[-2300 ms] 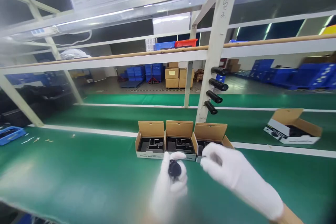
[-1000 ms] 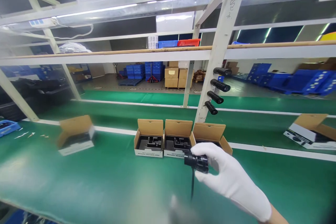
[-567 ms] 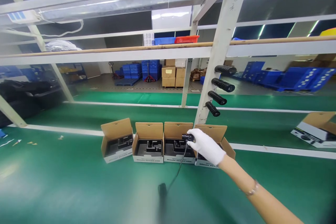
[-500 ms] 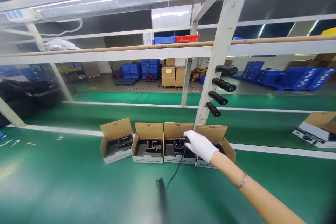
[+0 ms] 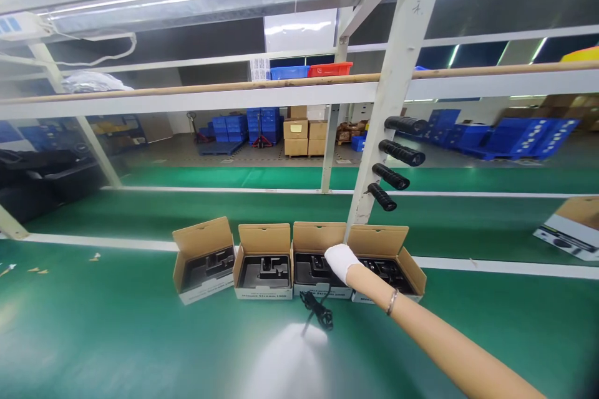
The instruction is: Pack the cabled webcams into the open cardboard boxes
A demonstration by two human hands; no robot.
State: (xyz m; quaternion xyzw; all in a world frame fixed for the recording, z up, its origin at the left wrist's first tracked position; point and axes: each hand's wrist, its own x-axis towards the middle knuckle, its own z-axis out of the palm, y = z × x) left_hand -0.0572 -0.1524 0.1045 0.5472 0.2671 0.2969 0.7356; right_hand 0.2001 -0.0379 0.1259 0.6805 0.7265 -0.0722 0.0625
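A small black device, mostly hidden under the glove, is sitting in the black tray of the third box [image 5: 322,267] from the left, its black cable [image 5: 318,312] trailing out over the front wall and bunching in a loose coil on the green belt [image 5: 116,336] just in front. The right hand [image 5: 341,260], in a white glove, is reaching into that box with fingers curled down over the device; whether it is gripping or only pressing cannot be told. The left hand is out of view.

Four open cardboard boxes are standing in a row, flaps up. The three on the right are touching side to side, while the leftmost box [image 5: 204,259] is sitting slightly askew. The second box [image 5: 262,262] and the rightmost box [image 5: 388,268] are flanking the one being filled. A white frame post [image 5: 388,106] is rising just behind the row, carrying four black pegs [image 5: 395,159]. The belt is lying open in front and to the left.

White print is running along the box fronts, too small to read. Handwritten marks are showing high on the post, illegible.
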